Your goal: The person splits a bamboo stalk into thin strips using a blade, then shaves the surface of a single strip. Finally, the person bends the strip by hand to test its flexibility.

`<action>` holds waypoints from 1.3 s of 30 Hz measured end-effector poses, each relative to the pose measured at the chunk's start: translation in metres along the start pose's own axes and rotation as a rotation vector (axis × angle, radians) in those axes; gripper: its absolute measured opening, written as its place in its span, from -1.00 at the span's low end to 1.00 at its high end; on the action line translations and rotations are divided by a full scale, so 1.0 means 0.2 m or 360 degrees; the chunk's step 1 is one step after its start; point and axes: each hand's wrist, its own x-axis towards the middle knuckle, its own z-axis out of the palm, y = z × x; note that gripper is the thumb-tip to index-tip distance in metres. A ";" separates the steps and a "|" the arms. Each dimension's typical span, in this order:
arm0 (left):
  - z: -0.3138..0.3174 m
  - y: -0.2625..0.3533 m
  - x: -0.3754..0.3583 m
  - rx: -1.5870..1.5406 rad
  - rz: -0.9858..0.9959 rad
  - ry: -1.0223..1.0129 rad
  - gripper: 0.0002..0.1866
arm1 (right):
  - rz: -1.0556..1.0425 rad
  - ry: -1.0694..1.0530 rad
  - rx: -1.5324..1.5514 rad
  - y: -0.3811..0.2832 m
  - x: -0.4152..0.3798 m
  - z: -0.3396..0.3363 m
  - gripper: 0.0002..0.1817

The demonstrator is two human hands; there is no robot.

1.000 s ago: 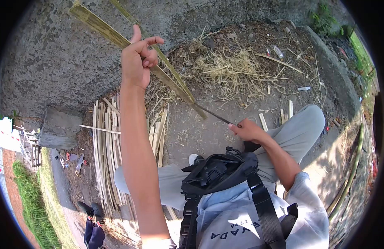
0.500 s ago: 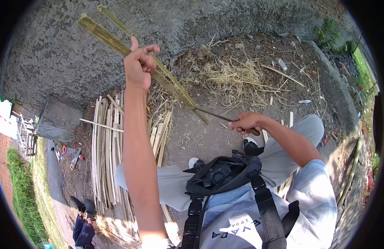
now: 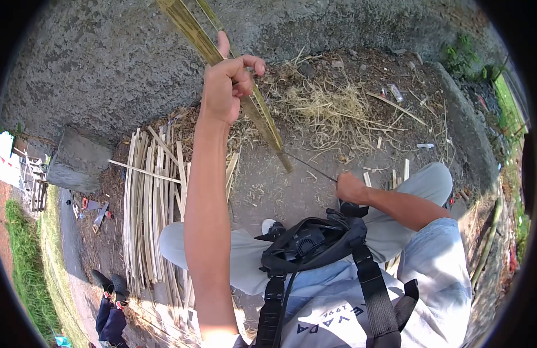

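My left hand [image 3: 225, 87] is raised and closed round a long split bamboo piece [image 3: 192, 30], with its thumb and a finger sticking out. The piece slants from the upper left down to the middle. A narrower strip [image 3: 268, 119] runs beside it, parted from it at the top and close to it at the lower end. Near that lower end lies the thin dark blade of a knife [image 3: 310, 165], touching the bamboo. My right hand [image 3: 350, 188] is closed on the knife's handle, which the fingers hide.
A heap of pale bamboo shavings [image 3: 323, 119] lies by the rough concrete wall [image 3: 129, 64]. Long cut strips [image 3: 144, 214] are stacked on the ground at my left. Beyond them are a saw [image 3: 100, 217], a concrete block [image 3: 77, 162] and another person's legs [image 3: 110, 316].
My left hand has moved right with the bamboo, which now stands steeper. My right hand has turned and dropped slightly, its back now towards the camera.
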 end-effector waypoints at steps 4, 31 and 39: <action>0.00 0.01 0.01 -0.0007 -0.0007 -0.0017 0.01 | -0.0069 0.0109 -0.0081 0.04 0.02 0.04 -0.72; -0.02 0.03 -0.03 -0.0016 -0.0020 0.0045 0.07 | 0.0087 0.0056 -0.0104 0.01 0.13 0.16 -0.72; -0.08 0.02 -0.02 -0.0022 -0.0039 0.0100 0.04 | 0.0116 -0.0887 0.0510 0.04 0.20 -0.02 -0.85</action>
